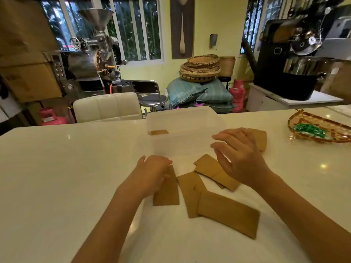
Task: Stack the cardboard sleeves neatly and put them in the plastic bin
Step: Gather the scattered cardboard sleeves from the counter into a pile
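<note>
Left hand (153,171): grip curled onto the top end of one cardboard sleeve (168,190) lying on the white table (57,177). Four more loose sleeves (228,211) lie beside it. Right hand (239,154): spread wide, empty, hovering before the clear plastic bin (182,126). Woven tray (321,126) far right.

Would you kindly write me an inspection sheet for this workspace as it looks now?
Surface: white table, glossy.
Job's things: cardboard sleeves loose and overlapping near the hands; one more behind the right hand; clear plastic bin with a brown piece showing at its left wall.
Clutter: woven tray with green packets.
Grippers: left hand resting on a sleeve; right hand open, raised.
Cables: nothing seen.
Surroundings: white chair, stacked baskets, roasting machines.
</note>
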